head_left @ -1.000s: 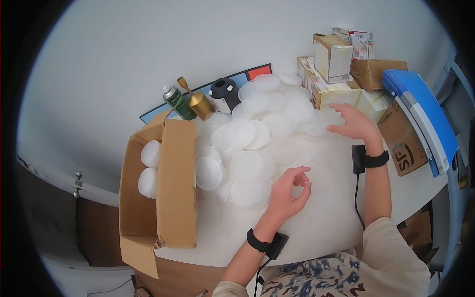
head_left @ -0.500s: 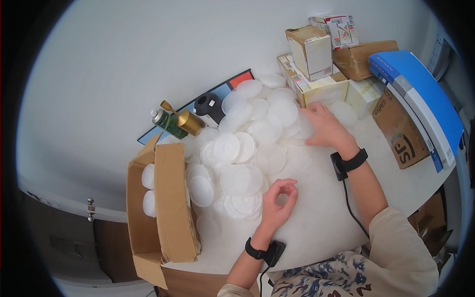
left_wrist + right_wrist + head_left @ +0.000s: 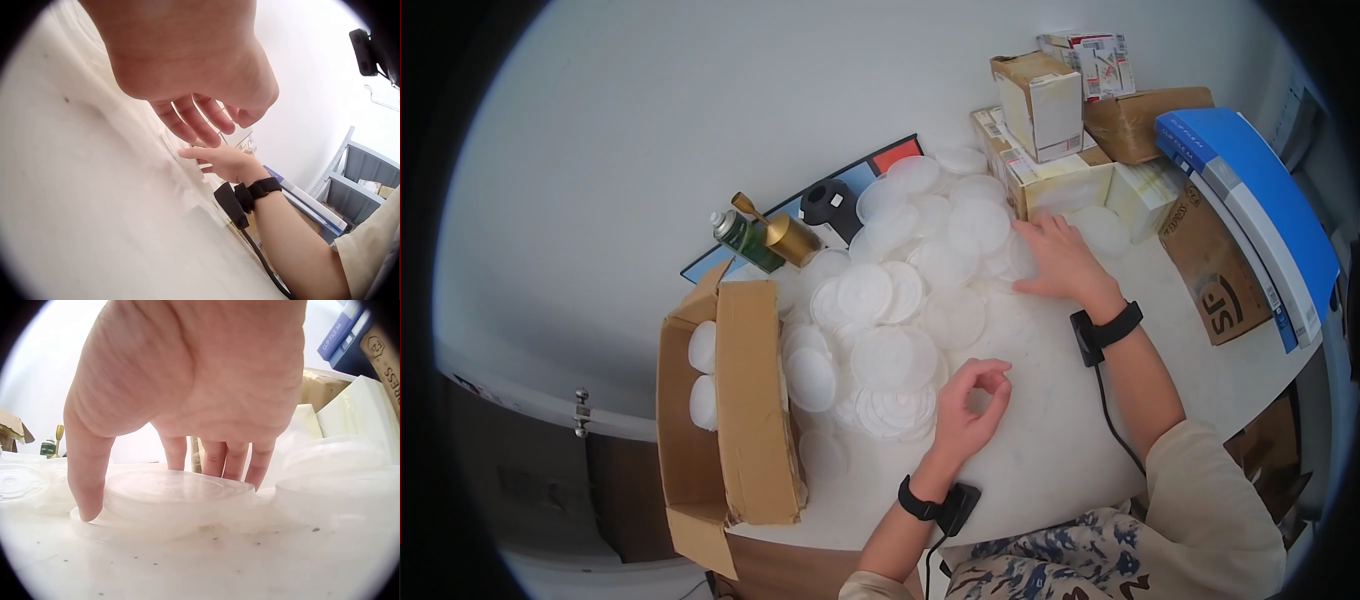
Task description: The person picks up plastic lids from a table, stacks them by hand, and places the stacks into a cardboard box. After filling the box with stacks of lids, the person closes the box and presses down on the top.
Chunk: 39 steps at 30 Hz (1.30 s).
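Thin, round, translucent plastic lids lie in a wide heap (image 3: 895, 360) across the white table. At the right side of the heap, my right hand (image 3: 1060, 262) reaches down with spread fingers around a lid (image 3: 181, 487). In the right wrist view the thumb is at the lid's near left edge and the other fingers bend down over its far edge. My left hand (image 3: 970, 408) hovers at the front of the heap, fingers loosely curled toward the thumb in a ring, holding nothing. A loose lid (image 3: 1100, 231) lies beyond the right hand.
An open cardboard box (image 3: 762, 410) on the left has stacks of lids (image 3: 703, 403) in it. Behind the heap stand a green spray can (image 3: 750, 243), a brass-coloured pot (image 3: 792, 240) and a black object (image 3: 830, 208). Small cartons (image 3: 1045, 110) and blue binders (image 3: 1250, 210) line the right.
My right hand has come down and leftward from above the table onto a lid at the heap's edge. The left hand's fingers have drawn closer to its thumb.
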{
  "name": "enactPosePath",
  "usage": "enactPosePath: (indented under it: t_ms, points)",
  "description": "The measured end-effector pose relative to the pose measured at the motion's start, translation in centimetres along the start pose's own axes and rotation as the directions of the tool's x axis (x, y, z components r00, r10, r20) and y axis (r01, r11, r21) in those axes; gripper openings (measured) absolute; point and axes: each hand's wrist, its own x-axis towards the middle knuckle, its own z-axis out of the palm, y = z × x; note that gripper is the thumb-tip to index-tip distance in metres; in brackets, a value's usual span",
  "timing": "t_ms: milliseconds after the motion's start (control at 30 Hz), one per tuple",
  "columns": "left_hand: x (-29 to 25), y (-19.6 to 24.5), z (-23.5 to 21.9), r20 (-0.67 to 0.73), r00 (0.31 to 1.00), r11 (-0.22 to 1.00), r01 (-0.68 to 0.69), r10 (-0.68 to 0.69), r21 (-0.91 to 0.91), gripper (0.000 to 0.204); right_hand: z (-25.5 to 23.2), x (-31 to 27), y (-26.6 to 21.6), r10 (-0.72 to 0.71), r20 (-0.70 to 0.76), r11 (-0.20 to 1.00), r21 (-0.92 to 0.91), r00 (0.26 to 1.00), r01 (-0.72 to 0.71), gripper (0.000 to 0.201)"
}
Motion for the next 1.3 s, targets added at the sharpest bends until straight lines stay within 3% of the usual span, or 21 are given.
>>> enactPosePath:
  t_ms: [367, 667, 1033, 1300]
  points:
    - [0.1, 0.0, 0.1, 0.001, 1.0, 1.0, -0.017, 0.017, 0.024, 0.018, -1.4, -0.1, -0.1, -0.004, 0.052, 0.999, -0.05, 0.999, 0.007, 0.085]
    - [0.2, 0.1, 0.4, -0.041, 0.999, 1.0, 0.008, -0.008, -0.001, 0.019, 0.6, 0.2, -0.5, -0.053, -0.118, 0.994, 0.086, 0.992, 0.063, 0.087]
    - [0.2, 0.1, 0.3, -0.041, 0.999, 1.0, 0.001, 0.0, 0.019, 0.018, 0.6, 0.0, -1.4, 0.032, -0.037, 0.999, -0.04, 0.999, -0.033, 0.088]
    - [0.2, 0.2, 0.3, -0.034, 0.999, 0.999, -0.007, 0.009, 0.044, 0.017, -0.7, -0.2, -1.2, -0.006, -0.042, 0.999, -0.046, 0.999, 0.004, 0.078]
